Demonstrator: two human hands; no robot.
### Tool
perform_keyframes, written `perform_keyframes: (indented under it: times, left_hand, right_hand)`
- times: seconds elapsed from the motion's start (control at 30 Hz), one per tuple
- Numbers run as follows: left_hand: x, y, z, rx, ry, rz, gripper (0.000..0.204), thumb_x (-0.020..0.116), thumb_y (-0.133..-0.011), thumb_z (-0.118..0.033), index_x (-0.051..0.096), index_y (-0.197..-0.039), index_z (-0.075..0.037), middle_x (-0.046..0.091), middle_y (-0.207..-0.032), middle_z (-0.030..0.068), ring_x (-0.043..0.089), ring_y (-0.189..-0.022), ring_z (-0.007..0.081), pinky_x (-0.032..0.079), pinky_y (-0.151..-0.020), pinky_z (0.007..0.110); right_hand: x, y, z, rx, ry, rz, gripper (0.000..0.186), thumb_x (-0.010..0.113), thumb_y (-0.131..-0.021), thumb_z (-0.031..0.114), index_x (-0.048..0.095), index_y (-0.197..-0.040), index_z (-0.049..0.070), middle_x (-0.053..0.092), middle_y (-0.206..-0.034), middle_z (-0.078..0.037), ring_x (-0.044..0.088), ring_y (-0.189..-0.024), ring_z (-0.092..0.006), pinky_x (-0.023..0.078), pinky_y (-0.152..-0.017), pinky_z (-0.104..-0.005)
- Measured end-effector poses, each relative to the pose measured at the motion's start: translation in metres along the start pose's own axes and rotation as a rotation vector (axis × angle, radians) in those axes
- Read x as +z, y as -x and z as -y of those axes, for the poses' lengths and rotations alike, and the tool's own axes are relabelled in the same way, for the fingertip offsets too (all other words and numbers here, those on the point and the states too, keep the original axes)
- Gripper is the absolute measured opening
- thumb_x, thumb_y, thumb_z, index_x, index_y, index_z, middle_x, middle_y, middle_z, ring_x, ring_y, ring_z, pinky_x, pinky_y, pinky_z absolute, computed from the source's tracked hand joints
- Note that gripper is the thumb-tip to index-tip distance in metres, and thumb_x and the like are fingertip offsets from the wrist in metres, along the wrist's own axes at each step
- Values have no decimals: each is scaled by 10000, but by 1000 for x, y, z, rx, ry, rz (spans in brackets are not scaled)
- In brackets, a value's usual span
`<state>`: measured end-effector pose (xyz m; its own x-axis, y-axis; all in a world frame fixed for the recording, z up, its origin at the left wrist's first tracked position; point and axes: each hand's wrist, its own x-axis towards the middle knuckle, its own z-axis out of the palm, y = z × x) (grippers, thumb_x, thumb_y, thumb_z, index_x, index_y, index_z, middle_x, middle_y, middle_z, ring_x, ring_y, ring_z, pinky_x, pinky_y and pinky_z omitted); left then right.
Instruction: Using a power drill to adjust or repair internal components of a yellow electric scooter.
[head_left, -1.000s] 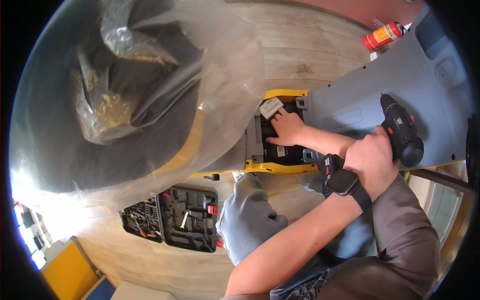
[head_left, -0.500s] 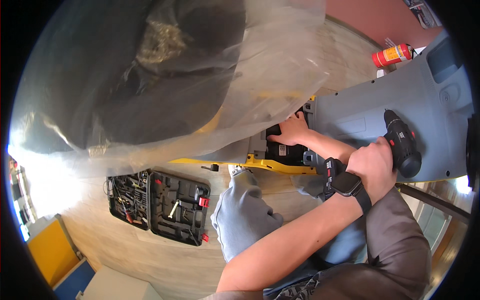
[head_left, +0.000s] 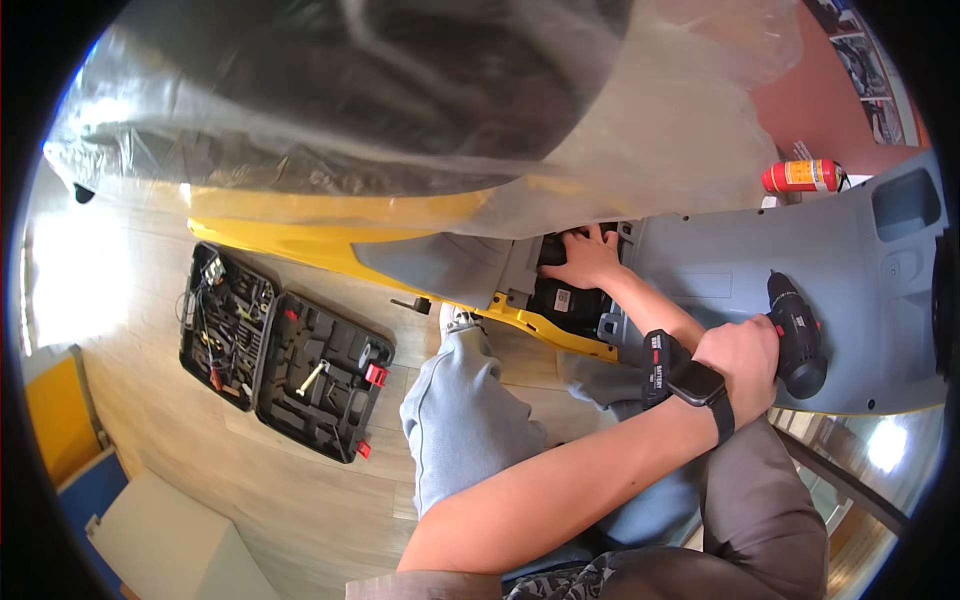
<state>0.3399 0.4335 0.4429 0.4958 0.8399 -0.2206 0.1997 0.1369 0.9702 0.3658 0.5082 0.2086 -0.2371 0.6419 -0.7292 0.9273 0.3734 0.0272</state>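
Note:
My left hand (head_left: pixel 738 355) is closed around the black cordless drill (head_left: pixel 797 345); its battery end (head_left: pixel 660 360) sits beside my watch, and the bit points up over a grey plastic body panel (head_left: pixel 680 250). My forearms cross. My right hand (head_left: pixel 588 258) reaches under the left one into a recess holding a dark labelled component (head_left: pixel 560 310), its fingers spread on the black parts there. Yellow trim (head_left: pixel 545 330) edges the recess. Translucent plastic sheeting (head_left: pixel 690 120) hangs over the dark and yellow bodywork just above, close to my right hand.
An open black tool case (head_left: pixel 310 410) lies on the wooden floor (head_left: pixel 200 450) at left, beside my bent leg (head_left: pixel 450 410). A red fire extinguisher (head_left: pixel 800 176) stands at back right. Yellow, blue and cream panels (head_left: pixel 170 530) sit at lower left; a dark rail (head_left: pixel 840 470) runs at lower right.
The view has shifted, so the bodywork and tool case sit differently in it. The pale labelled item by my right fingertips earlier is no longer visible. My left hand keeps the drill.

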Motion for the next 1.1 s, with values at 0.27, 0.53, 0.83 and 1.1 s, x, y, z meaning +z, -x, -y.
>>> perform_keyframes:
  times: [0.27,0.53,0.83,1.1]
  left_hand:
    - [1,1,1,7,11,-3,341,731,-773,-131,594,-1024,55,724,-870,190,732,-852,322,586,-754,375]
    - [8,-3,4,8,-15,40,412,709,-783,-226,560,-1017,79,709,-848,221,718,-821,370,582,-721,442]
    - [6,-5,-1,0,-45,-1,389,676,-795,-236,555,-1001,71,696,-802,222,710,-754,382,579,-684,456]
    - [2,2,-3,-4,-88,-10,375,688,-788,-250,553,-979,44,687,-778,221,707,-741,385,577,-684,464]
  right_hand:
    - [4,-3,-4,-95,47,-54,894,568,-789,720,547,-1384,52,546,-1432,-129,323,-1424,-291,233,-1098,-516]
    - [-8,5,-55,-280,-184,-415,262,603,-847,170,688,-1053,33,688,-1037,-192,628,-1067,-355,518,-891,-442]
    - [11,-23,-36,-203,-229,-72,558,506,-915,529,688,-1193,81,678,-1207,-173,634,-1129,-362,514,-946,-447]
    - [8,-30,-19,-229,-135,132,859,407,-916,720,558,-1366,4,550,-1417,-183,563,-1267,-332,466,-1038,-437]
